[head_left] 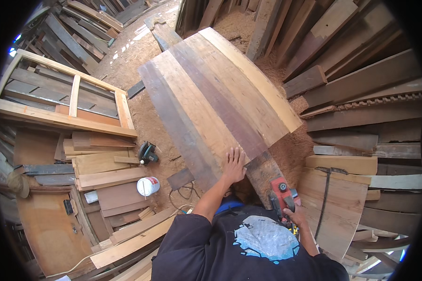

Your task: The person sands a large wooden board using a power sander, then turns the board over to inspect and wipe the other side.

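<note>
A wide panel [215,93] of several light and dark boards, set edge to edge, lies in front of me. My left hand [234,165] rests flat on its near end, fingers stretched out. At my right side, my right hand [293,216] is wrapped round the rear handle of a red and black electric planer [280,194]. The planer is beside a dusty support plank [266,175] that sticks out from under the panel, apart from the panel's near edge. Whether its sole touches the plank is hidden.
A circular saw [147,153] and a white bucket [148,186] stand on the sawdust-covered floor at left, by stacked boards [110,180] and a wooden frame [72,96]. A cable [183,199] lies near my left arm. A long clamp [327,185] leans on planks at right.
</note>
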Demonstrator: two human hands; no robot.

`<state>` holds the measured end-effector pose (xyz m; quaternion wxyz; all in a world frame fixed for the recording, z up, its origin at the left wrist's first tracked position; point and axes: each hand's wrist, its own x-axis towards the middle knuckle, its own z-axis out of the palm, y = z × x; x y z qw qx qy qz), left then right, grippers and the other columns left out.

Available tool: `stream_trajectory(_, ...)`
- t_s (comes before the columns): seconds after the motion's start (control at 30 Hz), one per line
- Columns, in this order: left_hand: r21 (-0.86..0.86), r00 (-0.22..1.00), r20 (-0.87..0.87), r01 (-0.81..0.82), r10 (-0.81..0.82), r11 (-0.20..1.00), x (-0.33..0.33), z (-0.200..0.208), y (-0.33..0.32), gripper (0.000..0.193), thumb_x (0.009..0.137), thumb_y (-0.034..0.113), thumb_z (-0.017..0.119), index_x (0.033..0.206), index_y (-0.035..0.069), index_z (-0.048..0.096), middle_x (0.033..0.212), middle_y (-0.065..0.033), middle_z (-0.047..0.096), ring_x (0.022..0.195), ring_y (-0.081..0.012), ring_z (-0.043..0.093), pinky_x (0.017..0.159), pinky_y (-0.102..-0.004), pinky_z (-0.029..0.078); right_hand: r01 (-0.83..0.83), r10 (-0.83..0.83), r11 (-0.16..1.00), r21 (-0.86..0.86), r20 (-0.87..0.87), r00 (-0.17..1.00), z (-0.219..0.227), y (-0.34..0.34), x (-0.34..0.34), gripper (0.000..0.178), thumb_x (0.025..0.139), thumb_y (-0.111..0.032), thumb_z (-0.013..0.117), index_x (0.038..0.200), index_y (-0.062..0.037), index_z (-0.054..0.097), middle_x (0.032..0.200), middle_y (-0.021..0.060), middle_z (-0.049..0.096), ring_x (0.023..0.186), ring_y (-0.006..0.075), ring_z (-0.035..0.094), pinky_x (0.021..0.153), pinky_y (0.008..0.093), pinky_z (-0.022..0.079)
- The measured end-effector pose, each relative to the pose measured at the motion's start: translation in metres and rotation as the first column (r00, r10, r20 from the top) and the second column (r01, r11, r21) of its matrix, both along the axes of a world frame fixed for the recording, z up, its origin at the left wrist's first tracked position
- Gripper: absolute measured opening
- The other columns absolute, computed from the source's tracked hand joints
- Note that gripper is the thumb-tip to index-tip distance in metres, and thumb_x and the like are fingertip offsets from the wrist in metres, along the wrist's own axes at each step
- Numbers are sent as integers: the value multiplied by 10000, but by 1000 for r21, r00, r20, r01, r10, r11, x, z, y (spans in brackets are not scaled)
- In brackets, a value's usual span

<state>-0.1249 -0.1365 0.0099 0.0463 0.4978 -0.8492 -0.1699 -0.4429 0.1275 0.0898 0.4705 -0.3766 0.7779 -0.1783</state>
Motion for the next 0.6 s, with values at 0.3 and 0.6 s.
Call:
stream_trajectory(0.3,54,950,123,-295,287,954,69,4,82,868,956,430,573,1639,43,203,1703,-277,101,1587,-451,-8,1268,-583,-1,26,-37,996,80,145,989,-30,-9,-2,198,810,-146,797,915,-35,670,798,54,692,643,148,647,580,326,531)
stream_trajectory(0.6,320,457,-40,-837,888,445,131,-3,109,674,981,410,621,1472,-12,432,1449,-337,468,1353,-420,447,1126,-514,332,-6,70,985,-175,363,929,61,-83,46,306,824,-186,731,1055,11,689,743,-4,628,576,94,567,525,291,462)
